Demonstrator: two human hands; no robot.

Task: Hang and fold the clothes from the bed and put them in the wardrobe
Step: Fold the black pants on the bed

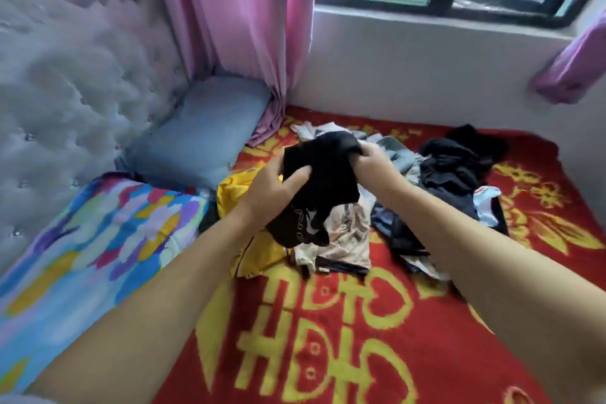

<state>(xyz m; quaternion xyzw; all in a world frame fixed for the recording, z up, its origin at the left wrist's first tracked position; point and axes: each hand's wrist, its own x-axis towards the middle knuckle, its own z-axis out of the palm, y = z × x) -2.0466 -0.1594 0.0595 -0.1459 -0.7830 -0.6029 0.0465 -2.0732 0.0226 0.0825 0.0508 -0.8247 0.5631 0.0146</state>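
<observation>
Red blanket (344, 321) with big yellow lettering and flowers covers the bed, and a heap of clothes (410, 193) sits on it toward the window side. Both hands are up over the pile holding a black garment (319, 180): left hand (272, 187) has its thumb and fingers curled into the lower part, right hand (373, 159) grips the top edge. Under it lie a yellow top (236, 193) and a beige piece (344, 233), with more dark stuff to the right. A blue pillow (196, 134) leans in the corner by the tufted pale headboard (75, 82); a multicoloured pillow (85, 239) lies nearer. Pink curtain (242, 26) hangs beside a dark-framed window (442, 6).
</observation>
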